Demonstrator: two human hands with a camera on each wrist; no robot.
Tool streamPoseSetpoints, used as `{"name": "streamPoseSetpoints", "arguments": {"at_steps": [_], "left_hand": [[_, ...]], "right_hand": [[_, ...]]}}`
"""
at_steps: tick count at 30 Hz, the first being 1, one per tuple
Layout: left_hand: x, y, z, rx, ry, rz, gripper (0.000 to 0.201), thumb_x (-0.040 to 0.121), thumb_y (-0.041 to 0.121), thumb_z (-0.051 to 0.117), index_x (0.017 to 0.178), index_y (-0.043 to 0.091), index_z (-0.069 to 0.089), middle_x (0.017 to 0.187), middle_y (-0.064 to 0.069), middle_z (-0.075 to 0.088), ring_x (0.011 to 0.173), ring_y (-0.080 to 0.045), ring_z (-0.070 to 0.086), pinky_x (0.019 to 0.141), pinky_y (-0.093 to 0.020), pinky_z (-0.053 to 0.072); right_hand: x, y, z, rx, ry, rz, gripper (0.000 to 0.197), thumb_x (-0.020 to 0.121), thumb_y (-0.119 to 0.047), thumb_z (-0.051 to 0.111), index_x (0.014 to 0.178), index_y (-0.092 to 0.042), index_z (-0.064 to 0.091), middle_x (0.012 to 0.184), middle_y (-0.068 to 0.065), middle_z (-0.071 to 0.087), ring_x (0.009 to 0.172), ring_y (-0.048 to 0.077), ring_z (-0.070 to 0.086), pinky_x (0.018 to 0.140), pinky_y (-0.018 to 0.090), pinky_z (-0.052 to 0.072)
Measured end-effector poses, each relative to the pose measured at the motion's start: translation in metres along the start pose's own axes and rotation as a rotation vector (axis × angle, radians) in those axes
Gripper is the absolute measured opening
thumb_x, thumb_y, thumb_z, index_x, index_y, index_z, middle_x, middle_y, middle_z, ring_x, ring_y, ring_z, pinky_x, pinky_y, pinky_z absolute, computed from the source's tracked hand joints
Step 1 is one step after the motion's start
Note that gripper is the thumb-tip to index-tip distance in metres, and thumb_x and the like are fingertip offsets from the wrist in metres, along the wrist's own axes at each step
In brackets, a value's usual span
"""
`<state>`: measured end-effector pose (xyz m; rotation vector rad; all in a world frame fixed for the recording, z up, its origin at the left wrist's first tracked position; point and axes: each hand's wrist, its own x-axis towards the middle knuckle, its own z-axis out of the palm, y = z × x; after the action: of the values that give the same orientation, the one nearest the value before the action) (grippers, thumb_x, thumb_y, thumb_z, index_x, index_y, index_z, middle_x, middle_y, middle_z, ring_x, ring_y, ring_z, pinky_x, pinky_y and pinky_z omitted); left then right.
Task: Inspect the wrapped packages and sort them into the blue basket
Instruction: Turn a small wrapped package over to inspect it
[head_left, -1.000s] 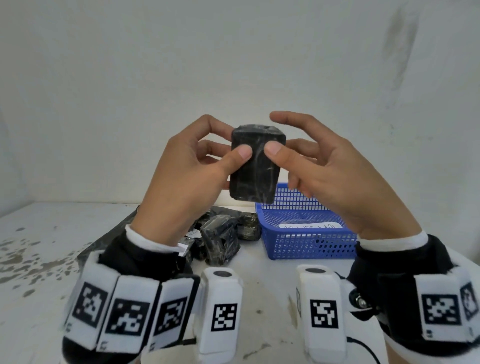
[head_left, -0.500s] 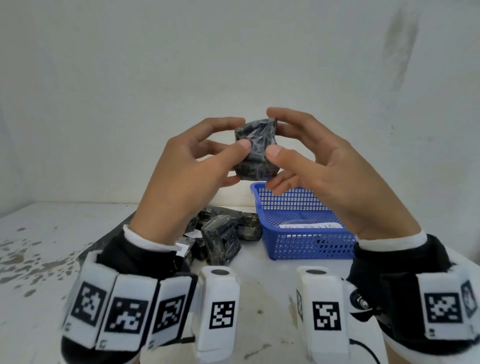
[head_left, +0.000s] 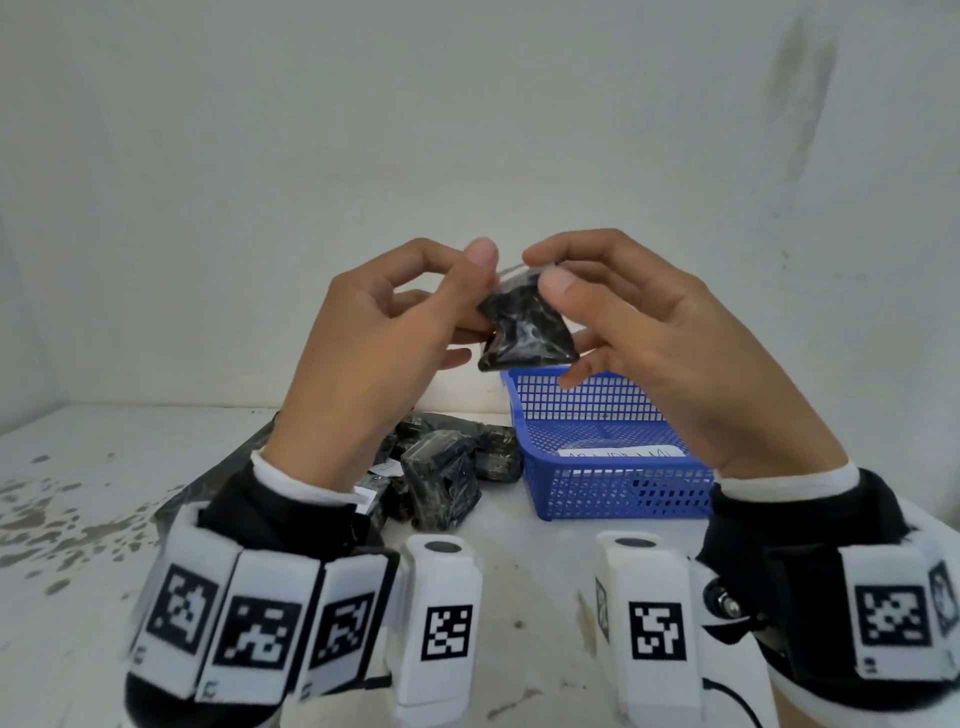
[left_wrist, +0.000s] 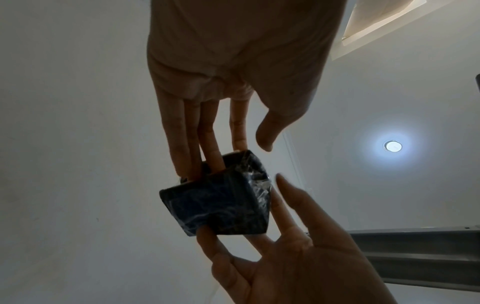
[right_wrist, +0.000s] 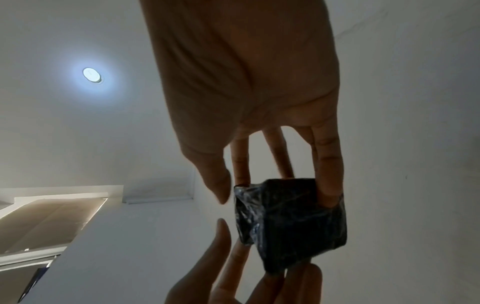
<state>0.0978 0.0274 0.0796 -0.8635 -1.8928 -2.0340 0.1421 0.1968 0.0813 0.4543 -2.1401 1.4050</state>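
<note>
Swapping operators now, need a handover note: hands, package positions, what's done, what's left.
Left hand and right hand both pinch one black wrapped package, held up above the table for inspection.
The remaining packages lie in a pile left of the blue basket.
Done: none visible in the basket, only a white label.
Left: finish checking this one, drop it in, then work through the pile.

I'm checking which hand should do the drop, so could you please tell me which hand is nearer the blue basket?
Right. The right hand is above the blue basket, its lower fingers over the back rim. The left hand is up and to the left, above the pile of wrapped packages. Both hold the black package.
</note>
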Motion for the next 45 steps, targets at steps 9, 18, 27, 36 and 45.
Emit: {"name": "streamPoseSetpoints", "arguments": {"at_steps": [9, 18, 27, 36, 45], "left_hand": [[0.002, -0.004, -0.001, -0.028, -0.032, -0.042, 0.041, 0.082, 0.013, 0.072, 0.121, 0.008, 0.058, 0.073, -0.003, 0.072, 0.059, -0.013, 0.068, 0.060, -0.025, 0.058], [0.002, -0.004, 0.000, 0.067, -0.040, -0.025, 0.014, 0.086, 0.022, 0.069, 0.100, 0.023, 0.068, 0.059, 0.009, 0.063, 0.056, -0.005, 0.061, 0.062, -0.028, 0.058], [0.002, -0.006, 0.001, 0.093, -0.071, -0.003, 0.018, 0.089, 0.016, 0.066, 0.090, 0.033, 0.071, 0.066, 0.009, 0.067, 0.066, -0.006, 0.059, 0.069, -0.018, 0.047], [0.000, -0.002, 0.003, -0.015, -0.115, -0.130, 0.006, 0.090, 0.021, 0.063, 0.095, 0.024, 0.065, 0.084, -0.007, 0.070, 0.079, -0.020, 0.071, 0.077, -0.041, 0.061], [0.002, -0.004, 0.005, -0.041, -0.015, -0.056, 0.010, 0.088, 0.028, 0.065, 0.087, 0.018, 0.067, 0.065, 0.002, 0.068, 0.069, -0.011, 0.064, 0.087, -0.034, 0.058]], "right_hand": [[0.001, 0.003, 0.002, 0.013, 0.024, -0.022, 0.062, 0.078, -0.035, 0.073, 0.130, -0.059, 0.049, 0.133, -0.004, 0.060, 0.102, 0.009, 0.070, 0.083, 0.046, 0.062], [0.000, 0.002, 0.002, 0.046, 0.031, 0.060, 0.063, 0.078, -0.033, 0.076, 0.136, -0.047, 0.054, 0.130, -0.002, 0.062, 0.095, 0.021, 0.074, 0.077, 0.042, 0.062], [0.001, 0.001, -0.002, 0.125, 0.100, 0.129, 0.027, 0.080, -0.018, 0.083, 0.097, -0.025, 0.063, 0.107, 0.012, 0.067, 0.076, 0.034, 0.074, 0.077, 0.051, 0.062], [0.003, 0.003, -0.005, 0.110, 0.167, 0.106, 0.024, 0.086, -0.025, 0.076, 0.098, -0.025, 0.055, 0.080, 0.000, 0.076, 0.077, 0.014, 0.069, 0.077, 0.034, 0.055], [0.002, 0.001, -0.003, 0.069, 0.100, 0.087, 0.014, 0.089, -0.023, 0.072, 0.103, -0.024, 0.071, 0.078, 0.003, 0.073, 0.073, 0.017, 0.068, 0.077, 0.036, 0.059]]}}
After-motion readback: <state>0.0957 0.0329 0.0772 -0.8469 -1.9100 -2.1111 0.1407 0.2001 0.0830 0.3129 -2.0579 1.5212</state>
